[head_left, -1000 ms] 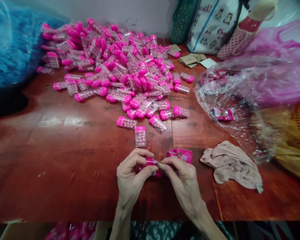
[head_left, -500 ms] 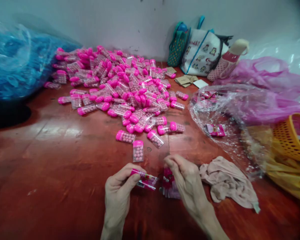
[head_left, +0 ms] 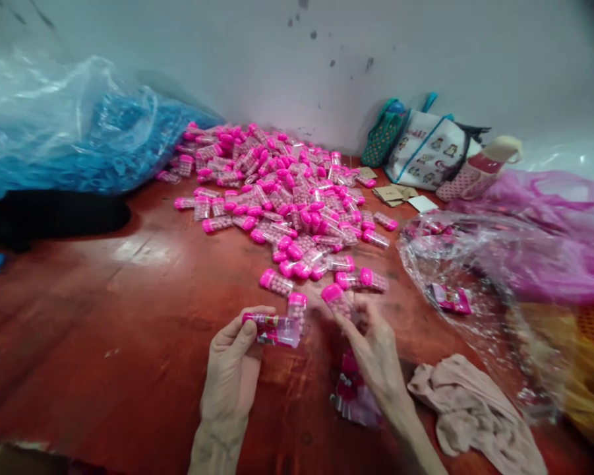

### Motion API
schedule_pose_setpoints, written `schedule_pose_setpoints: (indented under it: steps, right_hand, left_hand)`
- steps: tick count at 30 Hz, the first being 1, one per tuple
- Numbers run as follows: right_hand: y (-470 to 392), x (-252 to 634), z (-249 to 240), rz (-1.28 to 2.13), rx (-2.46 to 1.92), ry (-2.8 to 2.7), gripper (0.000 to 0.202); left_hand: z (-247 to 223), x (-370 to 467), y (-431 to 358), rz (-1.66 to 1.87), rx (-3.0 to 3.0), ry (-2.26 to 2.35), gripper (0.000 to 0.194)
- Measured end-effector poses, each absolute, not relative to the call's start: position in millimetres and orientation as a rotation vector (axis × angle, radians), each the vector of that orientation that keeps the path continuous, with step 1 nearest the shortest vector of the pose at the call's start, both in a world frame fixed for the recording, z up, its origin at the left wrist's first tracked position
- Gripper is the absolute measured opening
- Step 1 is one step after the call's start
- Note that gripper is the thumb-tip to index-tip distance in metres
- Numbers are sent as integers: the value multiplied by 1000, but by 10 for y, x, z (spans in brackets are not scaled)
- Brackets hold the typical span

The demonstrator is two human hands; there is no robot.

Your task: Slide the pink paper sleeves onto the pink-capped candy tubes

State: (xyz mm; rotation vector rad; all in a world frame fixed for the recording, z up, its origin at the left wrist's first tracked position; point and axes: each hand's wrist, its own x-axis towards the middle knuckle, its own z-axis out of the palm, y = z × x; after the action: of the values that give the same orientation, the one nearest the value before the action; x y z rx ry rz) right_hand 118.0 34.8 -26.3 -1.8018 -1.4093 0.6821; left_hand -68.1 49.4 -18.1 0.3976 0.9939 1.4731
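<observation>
Pink plastic, a wrapper (head_left: pixel 275 331), is being pinched at one end by the left hand (head_left: pixel 235 366), in a narrow grip above the bench (head_left: pixel 143 343). By it, the lower part of a bottle (head_left: pixel 297 306) is being hidden. A second bottle (head_left: pixel 335 298) is being met by the fingers of the right hand (head_left: pixel 376 344); because of the blur, it cannot be told if this grip is holding it. The wrapper could be creased if it is being pressed too strongly, and the second bottle could be lost if only its smooth edge is being caught. Beyond, the way is being blocked by the pile (head_left: pixel 297 198). Spare wrappers (head_left: pixel 349 386) are being partly covered by the right wrist, and the right side is being crowded by a cloth (head_left: pixel 479 412) and a clear bag (head_left: pixel 489 330).
</observation>
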Motion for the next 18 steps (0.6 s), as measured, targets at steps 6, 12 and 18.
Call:
schedule_pose_setpoints:
  steps: [6, 12, 18]
  right_hand:
    - [41, 1148, 75, 1382, -1405, -820, 27]
    - [-27, 988, 32, 1358, -1380, -867, 23]
    - [-109, 990, -26, 1340, -1453, -889, 27]
  left_hand:
    - [-163, -587, 488, 1543, 477, 975, 17]
    - [-139, -480, 421, 1529, 595, 896, 8]
    - [-195, -485, 425, 1465, 576, 888, 11]
